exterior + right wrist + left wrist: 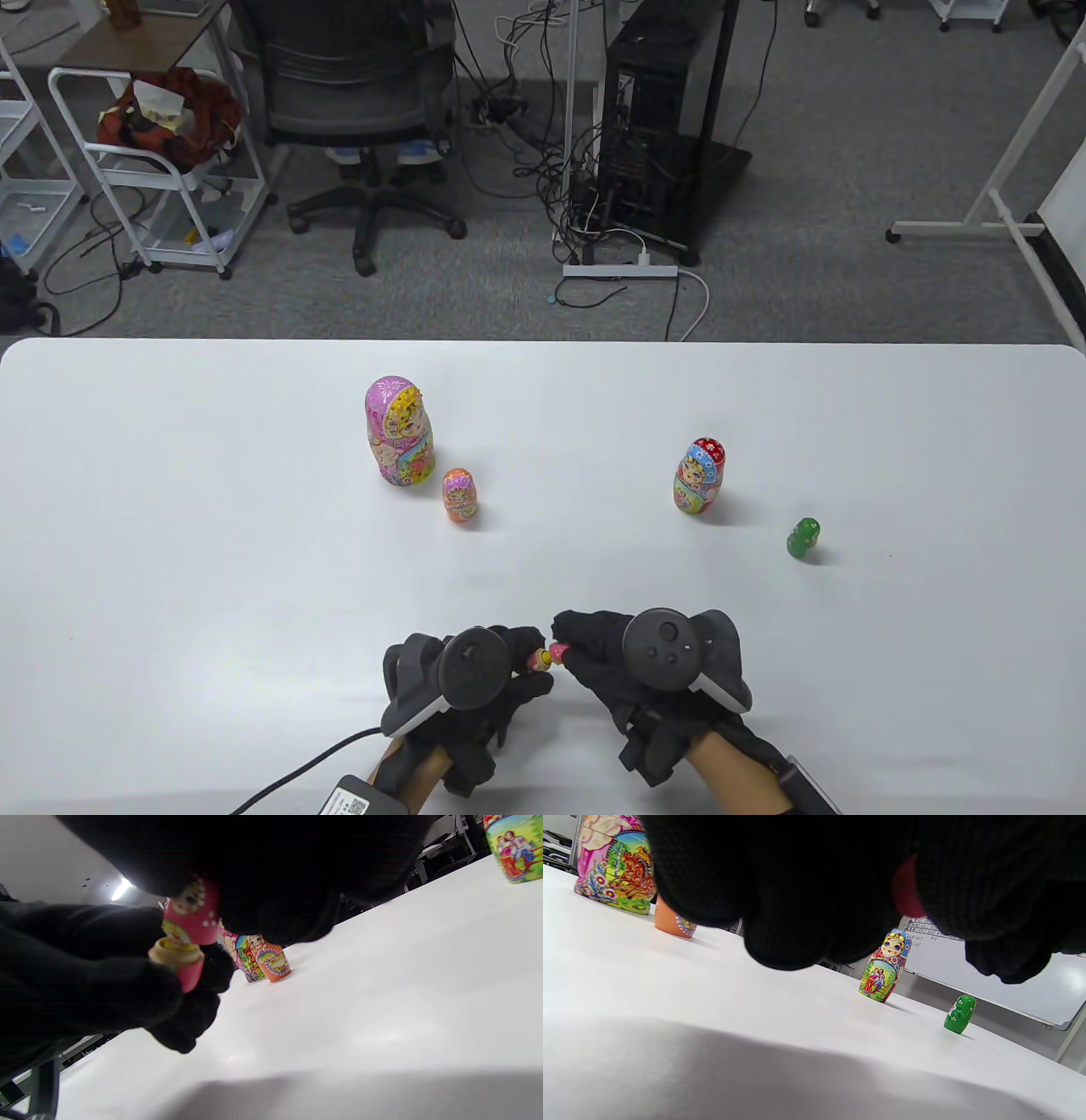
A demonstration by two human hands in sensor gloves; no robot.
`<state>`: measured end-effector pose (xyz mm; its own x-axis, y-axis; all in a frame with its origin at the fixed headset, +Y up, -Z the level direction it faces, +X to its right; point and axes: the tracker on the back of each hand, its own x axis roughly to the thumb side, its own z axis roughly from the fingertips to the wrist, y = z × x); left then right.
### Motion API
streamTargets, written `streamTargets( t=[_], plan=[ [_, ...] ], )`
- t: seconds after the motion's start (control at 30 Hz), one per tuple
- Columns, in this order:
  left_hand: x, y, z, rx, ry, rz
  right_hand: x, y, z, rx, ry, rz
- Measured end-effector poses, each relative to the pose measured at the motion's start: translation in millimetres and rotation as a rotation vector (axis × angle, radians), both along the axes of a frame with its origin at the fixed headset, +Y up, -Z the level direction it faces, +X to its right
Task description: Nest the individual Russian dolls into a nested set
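1. Low in the table view, just left of centre, both gloved hands meet over a small pink doll point(547, 656). The left hand point(462, 679) pinches its lower half and the right hand point(653, 671) pinches its upper half.
2. The right wrist view shows what the table view hides: the doll is split. The pink top half point(193, 916) sits slightly off the bottom half point(180, 963), whose pale wooden rim is exposed. I cannot tell whether anything lies inside.
3. In the table view the doll's long axis runs left to right between the two hands, so any pulling apart or pushing together goes along that line.
4. The green doll point(803, 538), the smallest one standing, is to the right of centre, up and right of the hands. The right hand is clearly nearer; judging by size, it looks like the likely piece to go inside the pink one.
5. The blue-and-red doll point(700, 477) stands up and left of the green one. The tall pink-and-yellow doll point(399, 431) and the orange doll point(461, 497), just beside it, stand left of centre. All four are upright and closed.
6. The left wrist view shows only dark fingers point(780, 899) and a sliver of pink, not the gap.
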<state>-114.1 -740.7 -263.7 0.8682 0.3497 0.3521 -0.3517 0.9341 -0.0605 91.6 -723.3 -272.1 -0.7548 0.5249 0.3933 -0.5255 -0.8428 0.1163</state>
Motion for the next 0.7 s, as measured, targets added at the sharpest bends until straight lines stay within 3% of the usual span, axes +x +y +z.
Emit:
streamTargets(
  t=[0.7],
  plan=[
    [1.4,2.5,3.1,0.007,-0.02,0.019,-8.4,0.8,5.9,0.009,0.029,-0.034]
  ],
)
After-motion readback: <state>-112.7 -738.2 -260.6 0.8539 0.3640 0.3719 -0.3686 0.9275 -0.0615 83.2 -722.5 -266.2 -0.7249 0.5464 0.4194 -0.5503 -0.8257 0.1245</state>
